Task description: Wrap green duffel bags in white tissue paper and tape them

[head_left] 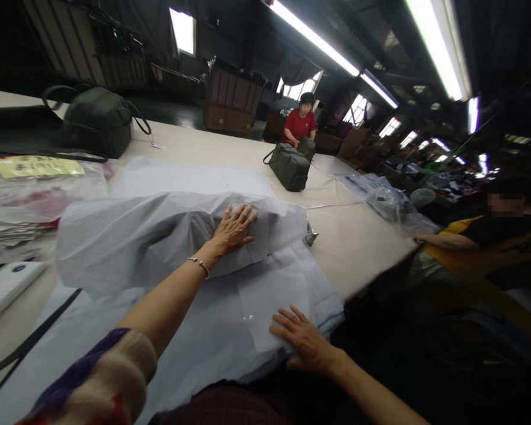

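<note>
My left hand [235, 229] lies flat with fingers spread on a crumpled grey plastic bag [128, 236], which seems to cover something bulky. A dark greenish edge pokes out at the bag's right end. Beneath it spreads a stack of pale bluish-white sheets [194, 330], reaching to the table's near edge. My right hand [307, 342] is at the near right border of that stack, open, its fingertips over a smaller white sheet [269, 301]. Neither hand grips anything.
Dark green bags [287, 166] stand on the long table [349, 248], another bag [98, 121] at far left. Plastic packets [35, 189] with a yellow label and a white phone-like object [9, 289] lie left. A person in red [298, 121] works opposite; another [464, 236] is at right.
</note>
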